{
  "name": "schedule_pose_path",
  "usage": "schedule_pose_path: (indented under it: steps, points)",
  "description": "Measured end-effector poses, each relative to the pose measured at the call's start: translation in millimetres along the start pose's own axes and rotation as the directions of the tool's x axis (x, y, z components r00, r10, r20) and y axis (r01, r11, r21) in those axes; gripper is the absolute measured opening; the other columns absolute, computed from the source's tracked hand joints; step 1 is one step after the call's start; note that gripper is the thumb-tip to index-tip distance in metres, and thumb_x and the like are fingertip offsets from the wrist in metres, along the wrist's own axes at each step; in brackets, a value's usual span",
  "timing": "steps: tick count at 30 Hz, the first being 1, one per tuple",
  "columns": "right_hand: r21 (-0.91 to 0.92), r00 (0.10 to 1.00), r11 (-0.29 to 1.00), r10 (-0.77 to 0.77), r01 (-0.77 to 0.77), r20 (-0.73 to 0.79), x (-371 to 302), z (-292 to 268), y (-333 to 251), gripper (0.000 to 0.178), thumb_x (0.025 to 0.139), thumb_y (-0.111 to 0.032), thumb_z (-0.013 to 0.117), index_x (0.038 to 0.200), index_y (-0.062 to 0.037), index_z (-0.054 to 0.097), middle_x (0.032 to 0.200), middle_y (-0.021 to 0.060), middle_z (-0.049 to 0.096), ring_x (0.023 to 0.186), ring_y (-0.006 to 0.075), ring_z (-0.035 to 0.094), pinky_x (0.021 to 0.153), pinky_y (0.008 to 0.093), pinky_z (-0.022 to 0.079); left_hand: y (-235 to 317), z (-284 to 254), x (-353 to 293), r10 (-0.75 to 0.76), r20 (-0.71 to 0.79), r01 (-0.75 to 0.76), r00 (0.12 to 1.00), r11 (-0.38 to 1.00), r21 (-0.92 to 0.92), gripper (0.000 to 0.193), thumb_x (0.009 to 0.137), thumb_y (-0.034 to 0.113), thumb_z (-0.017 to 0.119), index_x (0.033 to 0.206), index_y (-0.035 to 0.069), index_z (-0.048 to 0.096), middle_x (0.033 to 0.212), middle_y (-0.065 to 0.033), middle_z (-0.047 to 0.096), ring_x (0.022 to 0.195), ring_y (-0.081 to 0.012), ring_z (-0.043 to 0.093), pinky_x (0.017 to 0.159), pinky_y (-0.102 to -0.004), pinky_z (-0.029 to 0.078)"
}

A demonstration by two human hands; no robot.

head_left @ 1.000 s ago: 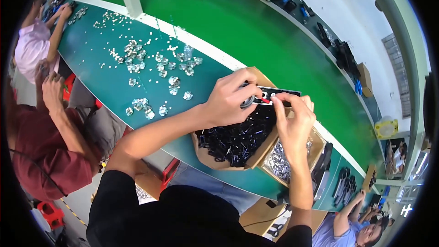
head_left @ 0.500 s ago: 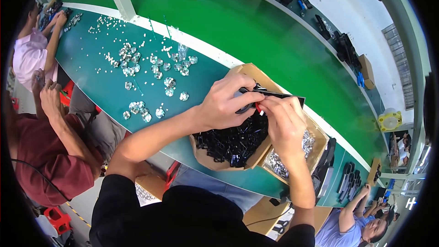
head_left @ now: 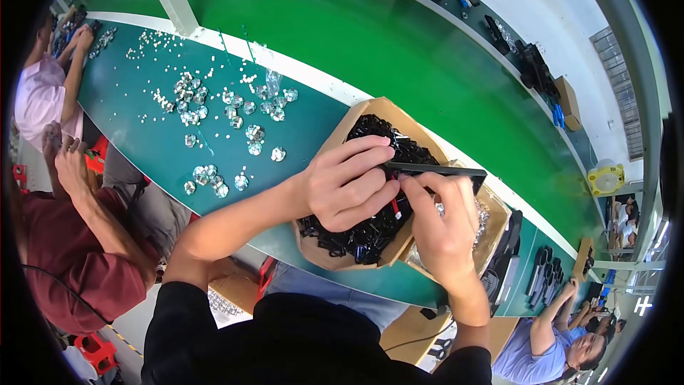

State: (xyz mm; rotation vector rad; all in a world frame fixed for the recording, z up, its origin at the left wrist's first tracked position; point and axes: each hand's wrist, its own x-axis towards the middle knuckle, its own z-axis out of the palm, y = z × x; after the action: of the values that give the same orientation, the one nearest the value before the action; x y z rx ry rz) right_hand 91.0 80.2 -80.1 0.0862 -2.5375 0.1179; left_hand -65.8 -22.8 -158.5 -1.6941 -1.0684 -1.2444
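Both of my hands meet over a cardboard box [head_left: 313, 248] heaped with small black plastic parts [head_left: 370, 224]. Between them lies a long, narrow black plastic housing [head_left: 434, 169], slanting off to the right past my fingers. My left hand [head_left: 349, 184] is closed at the housing's left end, its curled fingers hiding that end. My right hand [head_left: 443, 224] pinches the near side of the housing with thumb and fingertips. A short red wire [head_left: 395, 207] with a small pale tip dangles below my left fingertips. What exactly the fingertips press on is hidden.
A smaller box [head_left: 501, 232] of shiny metal pieces adjoins on the right; black handle-shaped parts [head_left: 545, 276] lie beyond it. Round metallic parts [head_left: 189, 96] and white bits are scattered leftward on the green table [head_left: 299, 128]. Co-workers sit on both sides. A white strip edges the table's far side.
My left hand has rolled over and curled, covering the dark rounded end that showed before. The housing sits slightly lower, and the red wire now hangs below the left fingers. The view has shifted slightly.
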Motion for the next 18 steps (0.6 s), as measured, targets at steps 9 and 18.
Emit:
schedule_pose_path:
  steps: [9, 18]
  points:
    - [-0.195, 0.981, 0.962, -0.193, 0.192, 0.014, 2, -6, -1, 0.028, 0.068, -0.007, 0.068, 0.094, 0.0016, 0.071, 0.094, 0.0094, 0.062, 0.076, 0.0199, 0.055, 0.061, 0.0314, 0.045, 1, -4, 0, 0.075, -0.044, -0.075, 0.996, 0.997, -0.01, 0.017, 0.076, 0.008, 0.064, 0.089, -0.002, 0.06, 0.09, -0.0128, 0.053, 0.086, -0.0362, 0.066, 0.082, -0.0529, 0.061]
    - [-0.063, 0.997, 0.996, -0.068, 0.066, -0.044, -2, 0, 4, 0.024, 0.066, -0.002, 0.073, 0.09, -0.0003, 0.072, 0.088, 0.0052, 0.059, 0.073, 0.0197, 0.054, 0.06, 0.0314, 0.044, 1, -3, -1, 0.106, -0.029, -0.106, 0.994, 0.994, 0.027, 0.013, 0.076, 0.007, 0.063, 0.086, 0.0, 0.059, 0.092, -0.0121, 0.053, 0.086, -0.034, 0.066, 0.084, -0.051, 0.061]
